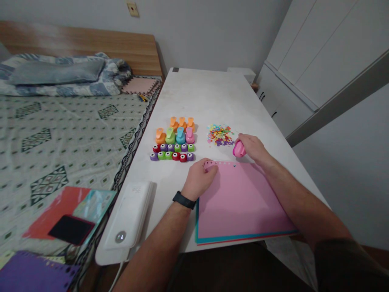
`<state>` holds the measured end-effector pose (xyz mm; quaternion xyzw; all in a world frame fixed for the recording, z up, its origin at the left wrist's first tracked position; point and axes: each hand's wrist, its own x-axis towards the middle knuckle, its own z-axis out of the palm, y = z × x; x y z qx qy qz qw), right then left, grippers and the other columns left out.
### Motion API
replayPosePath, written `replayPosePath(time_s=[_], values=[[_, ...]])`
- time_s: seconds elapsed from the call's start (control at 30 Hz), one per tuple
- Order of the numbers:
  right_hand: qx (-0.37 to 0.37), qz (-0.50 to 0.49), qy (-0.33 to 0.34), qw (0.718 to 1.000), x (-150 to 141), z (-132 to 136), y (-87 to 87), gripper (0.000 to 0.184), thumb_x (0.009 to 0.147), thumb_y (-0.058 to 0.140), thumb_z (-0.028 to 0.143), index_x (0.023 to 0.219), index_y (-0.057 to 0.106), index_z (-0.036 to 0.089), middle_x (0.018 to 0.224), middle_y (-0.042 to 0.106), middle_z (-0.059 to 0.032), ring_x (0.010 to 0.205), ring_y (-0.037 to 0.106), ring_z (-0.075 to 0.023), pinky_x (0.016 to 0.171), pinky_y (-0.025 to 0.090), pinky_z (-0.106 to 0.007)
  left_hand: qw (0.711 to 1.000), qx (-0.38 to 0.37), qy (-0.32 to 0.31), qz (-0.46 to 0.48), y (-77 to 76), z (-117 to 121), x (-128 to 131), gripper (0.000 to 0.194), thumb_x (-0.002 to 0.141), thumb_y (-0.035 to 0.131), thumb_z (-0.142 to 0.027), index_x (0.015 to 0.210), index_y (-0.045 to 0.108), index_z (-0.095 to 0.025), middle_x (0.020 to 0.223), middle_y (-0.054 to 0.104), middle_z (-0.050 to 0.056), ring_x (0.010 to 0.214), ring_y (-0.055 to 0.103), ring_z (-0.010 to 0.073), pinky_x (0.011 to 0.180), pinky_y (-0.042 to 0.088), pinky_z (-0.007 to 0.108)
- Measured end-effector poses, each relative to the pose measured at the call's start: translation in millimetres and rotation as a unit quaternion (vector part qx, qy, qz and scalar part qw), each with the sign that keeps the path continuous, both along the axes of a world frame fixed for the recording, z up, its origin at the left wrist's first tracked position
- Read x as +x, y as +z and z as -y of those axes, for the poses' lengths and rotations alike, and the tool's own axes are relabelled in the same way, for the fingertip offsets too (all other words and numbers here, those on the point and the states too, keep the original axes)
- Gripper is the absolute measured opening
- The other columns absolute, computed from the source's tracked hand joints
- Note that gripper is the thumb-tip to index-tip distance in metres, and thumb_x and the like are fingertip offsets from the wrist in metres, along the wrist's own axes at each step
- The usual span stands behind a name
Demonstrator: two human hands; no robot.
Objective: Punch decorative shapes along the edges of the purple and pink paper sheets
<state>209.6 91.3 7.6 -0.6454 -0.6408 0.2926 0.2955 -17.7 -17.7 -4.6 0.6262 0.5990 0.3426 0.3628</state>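
Observation:
A pink sheet of paper (243, 198) lies on top of blue and red sheets at the table's near edge, with a row of small punched holes along its far edge. My left hand (202, 176) grips the sheet's far left corner, thumb on top. In my right hand (253, 148) is a pink craft punch (239, 150), held just beyond the sheet's far edge and apart from it. Beside the punch lies a heap of colourful paper confetti (220, 135). To the left stand rows of large craft punches (180, 136) and small craft punches (176, 156).
A white laminator-like device (129, 215) with a cable sits at the table's (206, 93) left front. The bed (75, 134) on the left holds a dark phone (71, 229), coloured paper packs and a punched purple sheet (38, 271). White cabinets (304, 61) stand at the right.

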Motion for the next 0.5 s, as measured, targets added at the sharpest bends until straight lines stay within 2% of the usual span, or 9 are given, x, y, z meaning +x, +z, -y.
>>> replayPosePath(time_s=[0.17, 0.37, 0.5], values=[[-0.002, 0.001, -0.003, 1.0, 1.8, -2.3, -0.6, 0.051, 0.091, 0.044, 0.061, 0.085, 0.073, 0.02, 0.075, 0.07, -0.0045, 0.071, 0.061, -0.0195, 0.065, 0.043, -0.028, 1.0, 0.009, -0.004, 0.003, -2.0, 0.0, -0.9, 0.017, 0.089, 0.058, -0.032, 0.094, 0.07, -0.02, 0.087, 0.074, 0.003, 0.08, 0.065, 0.0184, 0.071, 0.046, 0.027], [-0.017, -0.026, -0.003, 1.0, -0.5, -4.3, 4.1, 0.028, 0.083, 0.059, 0.044, 0.088, 0.068, 0.018, 0.074, 0.07, -0.0046, 0.066, 0.06, -0.0176, 0.062, 0.043, -0.027, 1.0, 0.013, 0.001, -0.01, -3.1, -0.1, -0.3, 0.017, 0.089, 0.058, -0.031, 0.094, 0.07, -0.02, 0.091, 0.075, 0.004, 0.084, 0.067, 0.0198, 0.073, 0.046, 0.028], [-0.005, -0.063, 0.029, 0.998, -3.4, -2.8, 6.4, 0.027, 0.085, 0.058, 0.044, 0.094, 0.064, 0.018, 0.077, 0.068, -0.0036, 0.065, 0.058, -0.0158, 0.061, 0.045, -0.026, 1.0, 0.011, 0.006, -0.019, -4.7, -0.8, -0.1, 0.017, 0.088, 0.059, -0.032, 0.092, 0.07, -0.02, 0.089, 0.075, 0.004, 0.083, 0.067, 0.0201, 0.072, 0.045, 0.028]])
